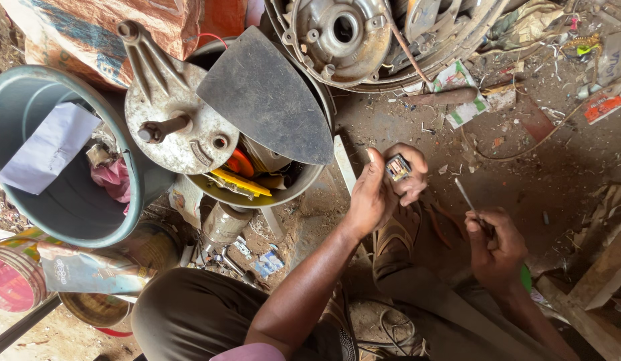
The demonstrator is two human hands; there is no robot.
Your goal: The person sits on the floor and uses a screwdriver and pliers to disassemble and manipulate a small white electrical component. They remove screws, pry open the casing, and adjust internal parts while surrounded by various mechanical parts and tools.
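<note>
My left hand holds up a small boxy electrical part with copper windings showing, pinched between thumb and fingers. My right hand is to its right and lower, closed around a screwdriver whose thin metal shaft points up and left toward the part; a bit of green handle shows below the fist. The shaft tip and the part are apart. Both hands hover over the dirt floor in front of my knees.
A metal bowl of scrap holds an iron soleplate and a round brake plate. A grey-green bucket stands left, a wheel hub at top. Paint tins, litter and wooden planks lie around.
</note>
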